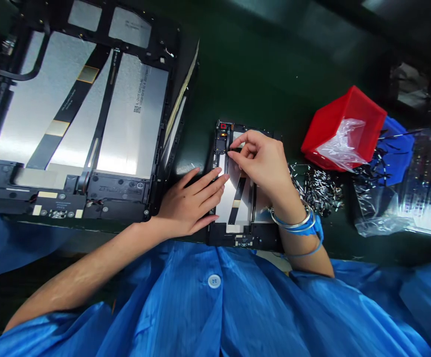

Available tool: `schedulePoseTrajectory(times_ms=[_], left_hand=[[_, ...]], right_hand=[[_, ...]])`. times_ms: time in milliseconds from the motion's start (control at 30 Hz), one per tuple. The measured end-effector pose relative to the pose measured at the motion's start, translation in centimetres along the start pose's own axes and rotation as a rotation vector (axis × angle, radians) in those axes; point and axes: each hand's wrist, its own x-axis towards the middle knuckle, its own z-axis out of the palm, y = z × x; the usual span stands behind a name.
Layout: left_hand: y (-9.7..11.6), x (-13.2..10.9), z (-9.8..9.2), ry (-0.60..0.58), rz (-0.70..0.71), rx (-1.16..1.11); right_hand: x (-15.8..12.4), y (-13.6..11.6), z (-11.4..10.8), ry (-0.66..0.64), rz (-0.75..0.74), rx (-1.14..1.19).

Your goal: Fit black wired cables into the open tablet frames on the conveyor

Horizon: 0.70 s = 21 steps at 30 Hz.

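In front of me on the dark green table lies an opened tablet (251, 229), its silver battery area and black flex cables showing. My left hand (196, 203) rests flat along the tablet's left side, fingers stretched out and a little spread. Over the upper part of the tablet is my right hand (262, 158), thumb and index finger brought together near the left-hand strip of circuit board (221, 141). Whatever lies between those fingertips is too small to make out. The right hand covers part of the battery and the upper flex cable.
More opened tablets (126, 124) are stacked at the left. To the right sit a red bin (343, 111) with clear plastic film, a blue bin (401, 146) with black strips, a pile of small black-and-silver parts (319, 188), a plastic bag (379, 213) and a clear tray (429, 183).
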Motion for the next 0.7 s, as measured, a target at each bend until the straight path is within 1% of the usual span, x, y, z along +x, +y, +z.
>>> schedulePoseTrajectory(times_ms=[100,133,200,233,300,367,433,467,533,600,633,667,700], left_hand=[[0.1,0.0,0.0,-0.004,-0.003,0.002],[0.1,0.0,0.0,-0.005,-0.005,-0.003],[0.1,0.0,0.0,-0.012,-0.013,-0.018],[0.0,0.0,0.1,-0.015,-0.017,-0.025],[-0.1,0.1,0.1,-0.021,-0.023,-0.031],[-0.2,0.1,0.1,-0.014,-0.019,-0.037],[0.2,0.0,0.0,0.018,-0.030,-0.069],[0.6,-0.2,-0.1,0.050,-0.043,-0.101],[1.8,-0.8,0.1,0.152,-0.108,-0.170],[3.3,-1.6,0.5,0.269,-0.271,-0.180],[4.1,-2.1,0.9,0.309,-0.382,-0.159],[4.9,-2.4,1.3,0.328,-0.486,-0.132],[5.5,-2.7,1.7,0.325,-0.566,-0.115]], right_hand=[[-2.5,0.0,-0.5,0.081,-0.162,-0.253],[-3.5,0.1,-0.6,0.073,-0.230,-0.326],[-5.1,0.4,-0.5,-0.003,-0.343,-0.433],[-5.6,0.5,-0.3,-0.039,-0.373,-0.475],[-5.9,0.6,0.2,-0.068,-0.380,-0.542],[-5.5,0.5,0.6,-0.048,-0.349,-0.574],[-5.3,0.3,0.4,-0.012,-0.327,-0.566],[-5.5,0.2,0.1,0.014,-0.322,-0.545],[-7.0,0.5,-0.7,0.100,-0.291,-0.473],[-9.5,1.3,-1.6,0.225,-0.158,-0.399],[-10.8,1.9,-1.9,0.288,-0.043,-0.381],[-12.1,2.6,-2.0,0.321,0.075,-0.373],[-13.2,3.2,-2.0,0.325,0.173,-0.368]])
